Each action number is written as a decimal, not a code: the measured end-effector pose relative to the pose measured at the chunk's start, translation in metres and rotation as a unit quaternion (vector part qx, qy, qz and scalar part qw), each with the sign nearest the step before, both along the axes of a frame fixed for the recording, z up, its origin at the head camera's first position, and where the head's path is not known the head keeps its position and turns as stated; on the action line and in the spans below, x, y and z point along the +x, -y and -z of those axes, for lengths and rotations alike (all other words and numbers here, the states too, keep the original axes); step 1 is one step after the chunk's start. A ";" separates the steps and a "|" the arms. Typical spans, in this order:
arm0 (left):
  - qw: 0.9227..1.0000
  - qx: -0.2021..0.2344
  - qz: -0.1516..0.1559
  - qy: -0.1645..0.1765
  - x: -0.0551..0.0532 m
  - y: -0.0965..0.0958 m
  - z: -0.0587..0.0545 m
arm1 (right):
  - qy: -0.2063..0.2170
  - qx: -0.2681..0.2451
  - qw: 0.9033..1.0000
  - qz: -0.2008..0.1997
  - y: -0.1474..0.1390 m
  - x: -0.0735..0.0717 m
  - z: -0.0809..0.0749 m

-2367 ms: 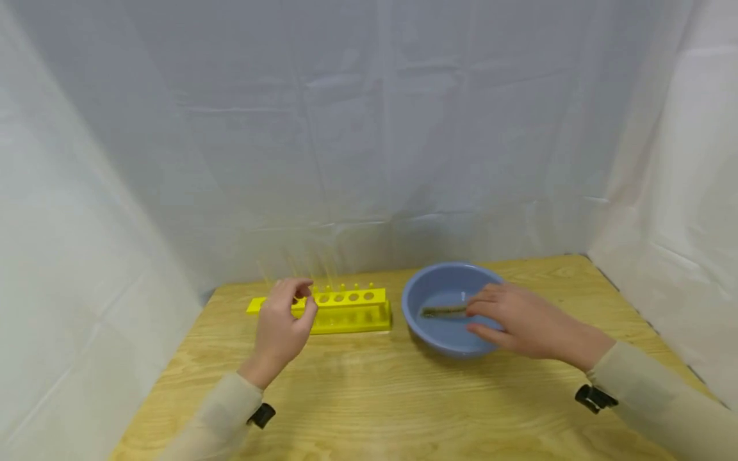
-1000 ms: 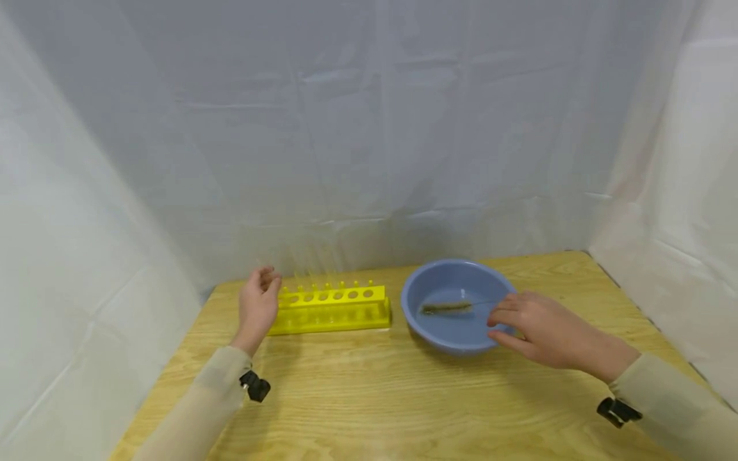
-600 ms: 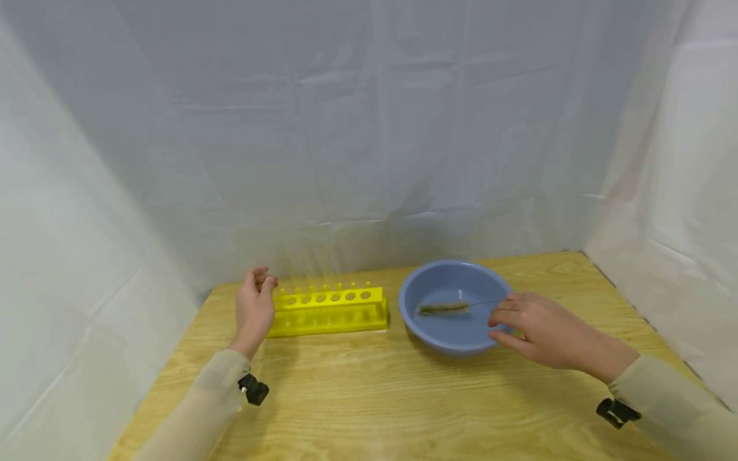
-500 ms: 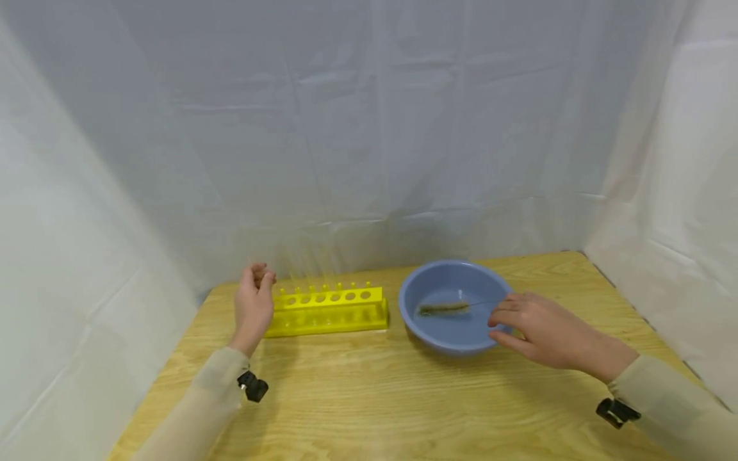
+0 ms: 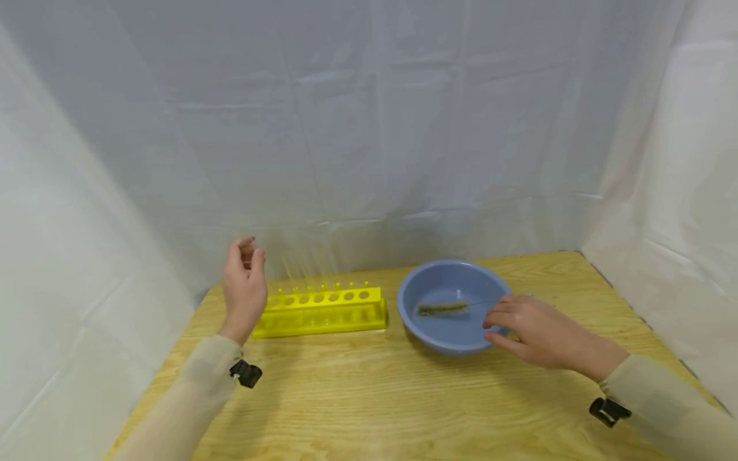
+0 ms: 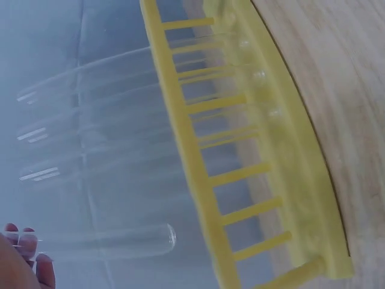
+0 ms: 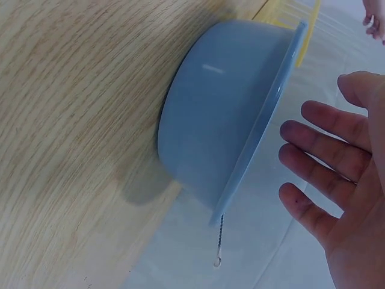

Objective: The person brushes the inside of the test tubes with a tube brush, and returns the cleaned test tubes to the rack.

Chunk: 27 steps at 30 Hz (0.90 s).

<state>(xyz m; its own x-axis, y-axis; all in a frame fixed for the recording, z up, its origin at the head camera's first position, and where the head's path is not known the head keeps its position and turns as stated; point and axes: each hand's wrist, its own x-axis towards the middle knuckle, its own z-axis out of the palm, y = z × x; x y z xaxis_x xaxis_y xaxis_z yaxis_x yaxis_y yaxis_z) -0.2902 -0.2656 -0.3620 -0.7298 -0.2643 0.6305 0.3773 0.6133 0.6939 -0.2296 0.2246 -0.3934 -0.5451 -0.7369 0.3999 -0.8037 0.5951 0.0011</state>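
Note:
My left hand (image 5: 245, 291) is raised over the left end of a yellow test tube rack (image 5: 323, 325). In the left wrist view its fingers grip the upper end of a clear glass test tube (image 6: 114, 242), whose rounded bottom hangs above the rack's top bar. A blue basin (image 5: 444, 344) stands right of the rack, and in it lies a test tube brush (image 5: 442, 308) with bristles toward the left. The brush's twisted wire handle ends in a loop (image 7: 217, 263) past the rim. Over the basin's right side, my right hand (image 7: 343, 162) has spread, relaxed fingers and holds nothing.
Several other clear test tubes (image 6: 90, 123) stand in the rack, rising well above its top bar. All of this rests on a wooden table (image 5: 357, 403). White sheeting (image 5: 369, 160) hangs behind and on both sides.
My left hand has moved left along the rack, then risen with the test tube. My right hand has drawn back rightward from the brush, which lies in the basin.

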 end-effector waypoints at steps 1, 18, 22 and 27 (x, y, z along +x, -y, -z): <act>1.000 -0.007 0.003 -0.005 0.001 -0.002 -0.002 | 0.002 0.001 1.000 0.002 0.000 0.000 0.000; 0.983 -0.063 0.147 -0.087 0.034 -0.050 -0.011 | -0.003 0.009 1.000 0.008 -0.001 -0.003 -0.001; 0.974 -0.072 0.193 -0.090 0.038 -0.061 -0.007 | 0.007 0.012 1.000 0.013 -0.001 -0.002 0.001; 0.967 -0.074 0.236 -0.063 0.041 -0.074 -0.003 | 0.008 0.008 1.000 0.018 -0.002 -0.003 0.000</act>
